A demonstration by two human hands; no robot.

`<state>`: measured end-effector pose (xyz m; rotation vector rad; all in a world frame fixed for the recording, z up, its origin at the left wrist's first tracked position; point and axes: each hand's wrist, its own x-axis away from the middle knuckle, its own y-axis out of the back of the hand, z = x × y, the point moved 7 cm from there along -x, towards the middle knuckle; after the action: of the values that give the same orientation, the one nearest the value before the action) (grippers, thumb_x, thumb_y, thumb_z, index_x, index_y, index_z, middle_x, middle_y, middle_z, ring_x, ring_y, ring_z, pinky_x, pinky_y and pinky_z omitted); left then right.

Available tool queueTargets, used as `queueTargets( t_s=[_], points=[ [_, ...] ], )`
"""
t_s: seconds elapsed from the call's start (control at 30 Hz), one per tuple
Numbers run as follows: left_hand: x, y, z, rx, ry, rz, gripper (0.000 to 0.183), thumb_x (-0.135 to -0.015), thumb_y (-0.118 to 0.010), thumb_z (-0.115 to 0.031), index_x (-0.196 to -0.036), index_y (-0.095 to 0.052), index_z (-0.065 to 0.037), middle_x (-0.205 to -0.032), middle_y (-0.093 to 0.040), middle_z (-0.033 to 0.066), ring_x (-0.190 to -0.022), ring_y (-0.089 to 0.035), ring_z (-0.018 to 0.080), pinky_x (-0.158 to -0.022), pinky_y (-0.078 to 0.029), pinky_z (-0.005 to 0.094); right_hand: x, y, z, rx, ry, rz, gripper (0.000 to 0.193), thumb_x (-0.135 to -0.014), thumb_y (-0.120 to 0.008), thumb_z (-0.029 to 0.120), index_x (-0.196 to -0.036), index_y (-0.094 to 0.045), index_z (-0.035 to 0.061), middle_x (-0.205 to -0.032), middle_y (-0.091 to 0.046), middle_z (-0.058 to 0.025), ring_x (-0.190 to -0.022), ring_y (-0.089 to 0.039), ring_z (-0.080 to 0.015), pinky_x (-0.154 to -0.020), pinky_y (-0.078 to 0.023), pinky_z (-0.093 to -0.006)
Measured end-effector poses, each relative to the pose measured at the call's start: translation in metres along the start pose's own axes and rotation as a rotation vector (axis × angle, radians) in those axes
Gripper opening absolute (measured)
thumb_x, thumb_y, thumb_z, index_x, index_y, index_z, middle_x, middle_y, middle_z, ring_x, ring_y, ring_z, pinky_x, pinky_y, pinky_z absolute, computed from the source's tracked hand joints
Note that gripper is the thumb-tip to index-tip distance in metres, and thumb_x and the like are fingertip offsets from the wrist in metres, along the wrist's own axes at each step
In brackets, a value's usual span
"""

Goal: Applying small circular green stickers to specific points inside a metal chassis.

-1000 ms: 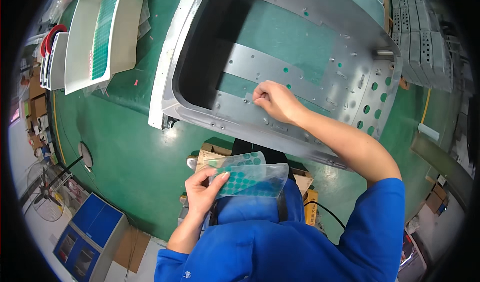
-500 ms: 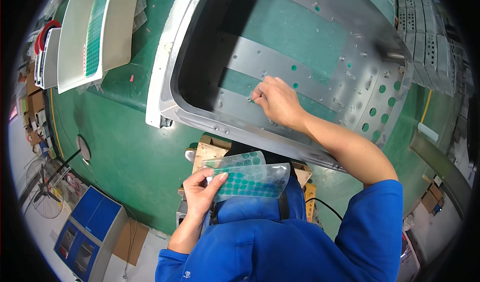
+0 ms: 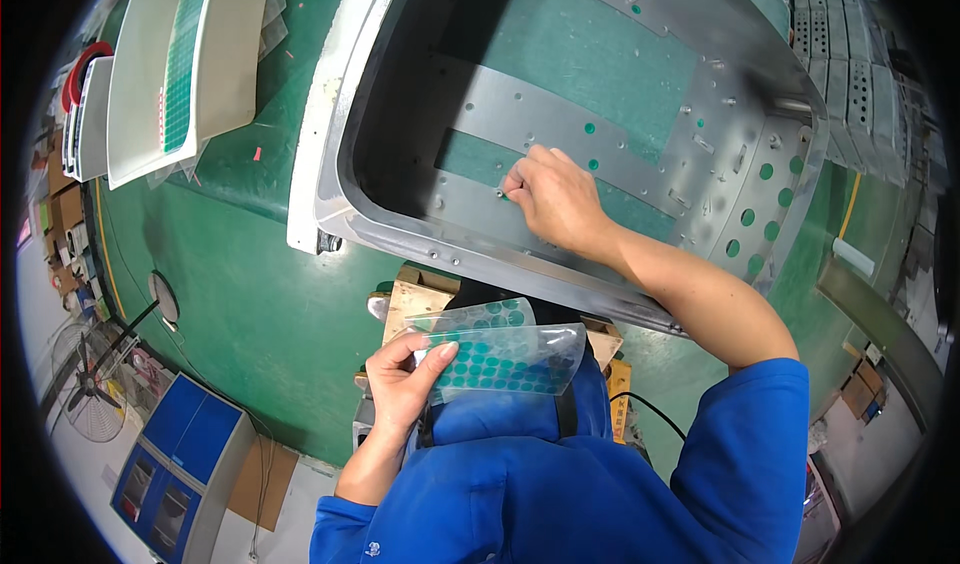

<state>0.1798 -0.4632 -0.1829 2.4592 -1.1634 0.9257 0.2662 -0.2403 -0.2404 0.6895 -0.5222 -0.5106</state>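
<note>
Two clear backing sheets of green round stickers (image 3: 505,372) are pinched between the thumb and fingers of my left hand (image 3: 398,379), in front of my body. The sheets curl and overlap. My right hand (image 3: 562,202) reaches inside a large grey metal housing (image 3: 480,252). Its fingers are closed together just above the bottom panel, beside a small stud (image 3: 500,194). Whatever lies between those fingertips is too small or hidden to make out. Studs and holes dot the panel, and green shows through the openings.
A white bin (image 3: 145,94) holding a green sheet stands at the far left. Wooden blocks (image 3: 425,294) sit beneath the housing's near edge. A fan (image 3: 95,379) and a blue cabinet (image 3: 180,464) stand at the lower left. Perforated metal parts (image 3: 850,74) are stacked at the far right.
The view has shifted slightly. My right hand stays at nearly the same spot by the stud, its fingers still closed. My left hand keeps hold of the sticker sheets.
</note>
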Motion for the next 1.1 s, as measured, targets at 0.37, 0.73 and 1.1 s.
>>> queueTargets(
  t_s=[0.37,0.73,1.1],
  points=[
    [0.001,-0.001,-0.002,0.042,0.011,0.012,0.012,-0.073,-0.069,0.002,-0.081,-0.061,0.002,-0.08,-0.06,0.0031,-0.07,-0.052,0.0056,-0.062,-0.042,0.019,-0.002,0.004,-0.001,-0.071,-0.059,0.038,0.016,-0.07,-0.064,0.01,-0.085,-0.058,0.0107,-0.078,-0.056,-0.0061,-0.08,-0.056,-0.0267,-0.068,-0.045,-0.0382],
    [0.009,0.008,-0.023,0.045,-0.112,0.0,0.011,-0.073,-0.068,0.004,-0.081,-0.061,0.002,-0.083,-0.061,0.0046,-0.072,-0.054,0.0078,-0.063,-0.043,0.02,-0.027,0.025,-0.022,0.022,-0.2,0.034,0.022,-0.068,-0.07,0.014,-0.083,-0.055,0.0068,-0.075,-0.058,-0.0076,-0.07,-0.057,-0.0245,-0.06,-0.043,-0.0347],
    [0.013,-0.012,-0.102,-0.022,-0.341,0.235,0.018,-0.074,-0.066,0.001,-0.091,-0.064,0.003,-0.086,-0.061,0.0077,-0.077,-0.055,0.012,-0.066,-0.043,0.0226,0.069,0.087,0.145,-0.537,0.219,0.205,0.013,-0.073,-0.065,0.004,-0.085,-0.059,0.0036,-0.08,-0.057,-0.008,-0.072,-0.056,-0.0185,-0.065,-0.045,-0.0278]
  ],
)
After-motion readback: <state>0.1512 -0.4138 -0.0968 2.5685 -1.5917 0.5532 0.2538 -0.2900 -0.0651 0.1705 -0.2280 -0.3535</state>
